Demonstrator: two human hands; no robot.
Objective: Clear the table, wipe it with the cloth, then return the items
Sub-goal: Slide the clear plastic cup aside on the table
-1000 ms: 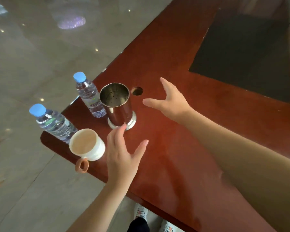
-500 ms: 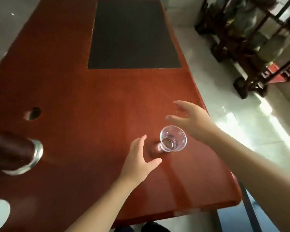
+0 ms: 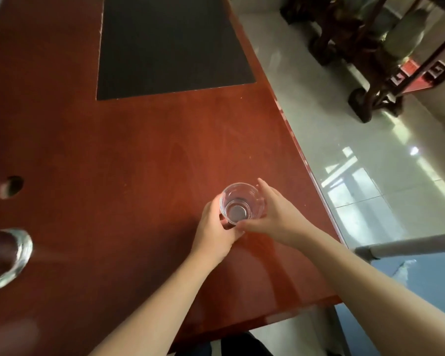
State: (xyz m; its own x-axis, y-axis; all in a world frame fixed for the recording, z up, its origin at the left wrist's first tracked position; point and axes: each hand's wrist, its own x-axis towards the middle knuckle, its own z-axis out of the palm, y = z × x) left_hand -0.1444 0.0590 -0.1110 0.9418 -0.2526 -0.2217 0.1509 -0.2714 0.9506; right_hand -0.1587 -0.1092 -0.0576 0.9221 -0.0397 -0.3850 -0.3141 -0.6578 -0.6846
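Observation:
A clear plastic cup (image 3: 242, 204) stands on the red-brown table (image 3: 113, 150), near its right edge. My left hand (image 3: 215, 232) wraps its left side and my right hand (image 3: 275, 214) its right side, both gripping it. At the far left edge the base of a steel cup (image 3: 3, 258) shows, blurred and cut off by the frame. No cloth is in view.
A black mat (image 3: 170, 44) lies inset on the far part of the table. A round cable hole (image 3: 9, 186) sits at the left. Dark wooden furniture (image 3: 365, 47) stands on the tiled floor to the right. A grey bar (image 3: 406, 247) crosses the lower right.
My view swung right from the bottles, mug and steel cup to the clear cup. Both hands, open beside it half a second ago, have closed around it.

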